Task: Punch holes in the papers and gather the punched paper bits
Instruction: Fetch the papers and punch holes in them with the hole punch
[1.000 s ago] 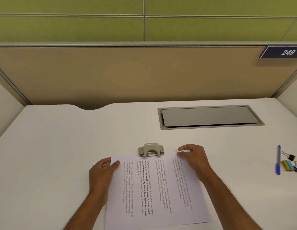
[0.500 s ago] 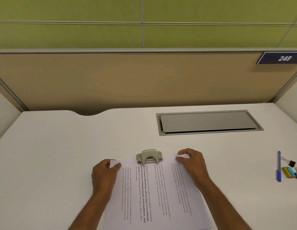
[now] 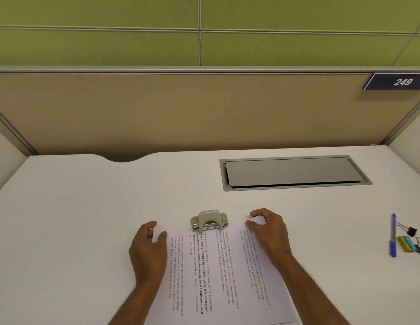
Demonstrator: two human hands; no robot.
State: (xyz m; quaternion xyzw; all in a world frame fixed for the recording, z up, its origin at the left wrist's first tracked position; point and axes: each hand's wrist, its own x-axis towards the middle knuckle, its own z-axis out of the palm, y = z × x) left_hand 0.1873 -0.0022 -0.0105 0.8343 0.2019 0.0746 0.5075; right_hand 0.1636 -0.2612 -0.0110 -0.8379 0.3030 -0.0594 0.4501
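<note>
Step in hand: feeding and squaring. The white printed paper sheet lies flat on the white desk, its far edge in the mouth of the small beige metal hole punch; can't tell how deep it sits. The left hand pinches the far-left corner, thumb on top and fingers curled at the edge. The right hand grips the far-right corner with fingers curled over it. No holes or bits visible.

Next, my read: seat the edge square, free 1 hand, press the lever. Nothing holds the punch, so it may slide away.

Well apart on the right: blue pen, black binder clip, yellow-and-blue clips. The grey hatch flap is behind. Nothing looks in the way.
</note>
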